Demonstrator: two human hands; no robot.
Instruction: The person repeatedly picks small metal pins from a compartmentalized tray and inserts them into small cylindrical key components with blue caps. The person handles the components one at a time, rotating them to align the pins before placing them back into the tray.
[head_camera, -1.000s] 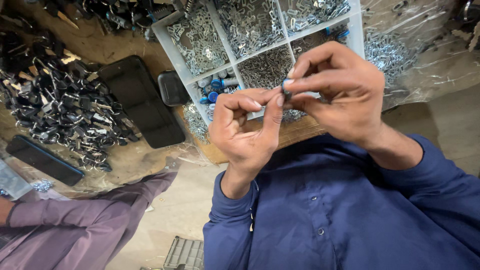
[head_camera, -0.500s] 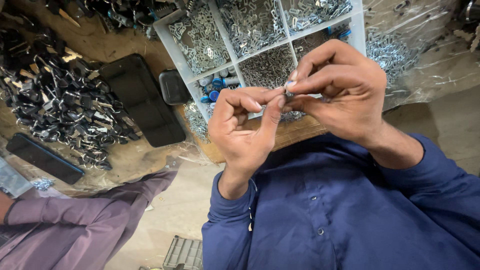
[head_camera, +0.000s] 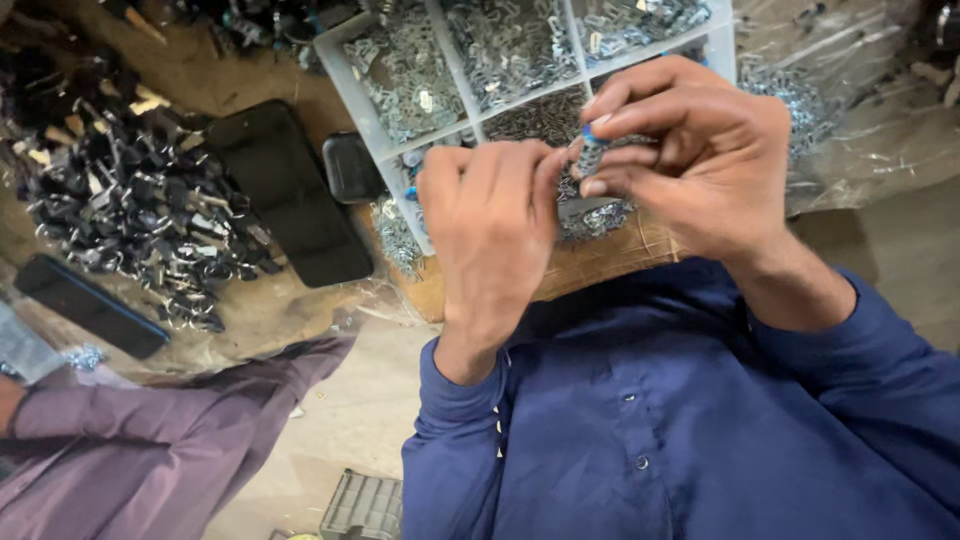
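My left hand (head_camera: 490, 225) and my right hand (head_camera: 690, 150) are raised together in front of my chest, over a white compartment tray (head_camera: 345, 75). Between the fingertips of both hands sits a small metal part with a blue tip (head_camera: 590, 152). The right thumb and fingers pinch it; the left fingers close on its other end. The tray's sections hold several small silvery metal pieces, and one section has blue-tipped pieces (head_camera: 412, 190). Both sleeves are dark blue.
A heap of small black parts (head_camera: 130, 210) lies at the left beside flat black cases (head_camera: 285, 190) and a small black box (head_camera: 352, 165). Clear plastic bags of metal bits (head_camera: 850, 110) are at the right. Another person's purple sleeve (head_camera: 170, 440) is at lower left.
Both hands have turned slightly and the left hand's back now faces the camera more. The small part stays pinched between them.
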